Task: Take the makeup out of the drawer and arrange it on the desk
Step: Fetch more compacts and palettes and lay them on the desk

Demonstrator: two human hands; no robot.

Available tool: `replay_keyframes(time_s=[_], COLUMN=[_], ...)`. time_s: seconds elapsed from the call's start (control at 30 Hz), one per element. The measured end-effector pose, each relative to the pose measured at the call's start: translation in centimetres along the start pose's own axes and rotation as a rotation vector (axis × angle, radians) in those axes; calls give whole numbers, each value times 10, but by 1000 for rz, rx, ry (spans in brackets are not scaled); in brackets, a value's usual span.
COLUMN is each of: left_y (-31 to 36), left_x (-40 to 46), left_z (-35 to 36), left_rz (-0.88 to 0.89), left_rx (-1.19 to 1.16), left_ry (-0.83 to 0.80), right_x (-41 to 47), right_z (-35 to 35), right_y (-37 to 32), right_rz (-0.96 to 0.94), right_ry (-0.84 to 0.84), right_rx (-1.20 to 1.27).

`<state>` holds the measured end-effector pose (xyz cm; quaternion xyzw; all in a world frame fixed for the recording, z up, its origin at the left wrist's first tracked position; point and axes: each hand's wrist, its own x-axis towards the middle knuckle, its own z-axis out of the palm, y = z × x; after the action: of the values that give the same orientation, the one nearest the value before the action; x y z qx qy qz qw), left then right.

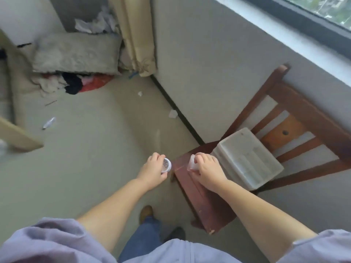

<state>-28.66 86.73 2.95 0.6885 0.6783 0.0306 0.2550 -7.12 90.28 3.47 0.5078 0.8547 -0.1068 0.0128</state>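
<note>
Each hand gripped a makeup item, the left hand (154, 168) a white jar (166, 164), the right hand (206, 168) a clear pot (192, 163) over the chair (201, 196), seemingly mid-carry; next, both needed setting on a desk, unseen here.

the left hand (154, 168) grips a small round white jar (166, 164) with dark lettering on its lid, held above the floor (95, 149). the right hand (206, 168) holds a small clear container (192, 162) over the seat of a dark wooden chair (199, 196), just beside a translucent plastic box (247, 158) lying on that seat.
</note>
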Motion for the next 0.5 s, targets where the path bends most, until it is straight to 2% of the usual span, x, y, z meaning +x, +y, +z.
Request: replay_keyframes(time_s=[0.27,0.5], left_y=[-157,-318], left_x=[-152,-330], left_z=[-26,-40], left_rz=[-458,-739], left_rx=[-139,-205], left_ry=[187,333], right_x=[57,68], right_z=[24,71], right_y=[-198,-436], right_rz=[-455,-687], right_ry=[-53,-214], right_rx=[-256,-174])
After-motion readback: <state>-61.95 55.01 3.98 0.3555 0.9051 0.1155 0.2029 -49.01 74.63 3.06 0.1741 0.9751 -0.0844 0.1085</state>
